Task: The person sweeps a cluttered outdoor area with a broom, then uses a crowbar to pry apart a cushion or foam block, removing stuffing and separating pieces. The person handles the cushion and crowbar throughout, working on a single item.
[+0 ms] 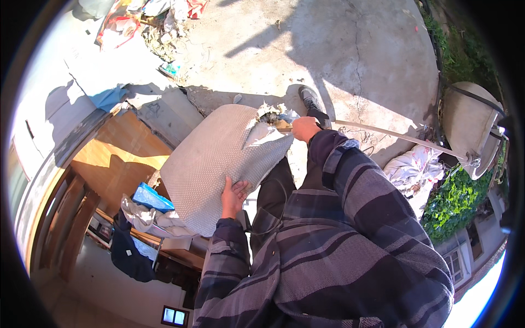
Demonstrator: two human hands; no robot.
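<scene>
A large pale grey sack-like piece (208, 147) with a dimpled surface slants across the left of my body. Its ragged, torn-looking edge faces my right hand. My left hand (233, 197) rests against its lower part, fingers stretched out and apart. My right hand (306, 129) is closed around a long thin pole (394, 134), which runs off to the right. Beside that fist, a tangle of scraps (269, 115) shows at the torn edge; what they are is unclear. One dark shoe (310, 98) stands on the concrete just beyond my right hand.
Loose rubbish (164, 27) lies at the far left. On the right are a white bundle (413, 167), a large pale barrel-like container (470, 123) and green plants (456, 205). A wooden panel (117, 156), a blue box (152, 197) and dark cloth (128, 254) sit at the left.
</scene>
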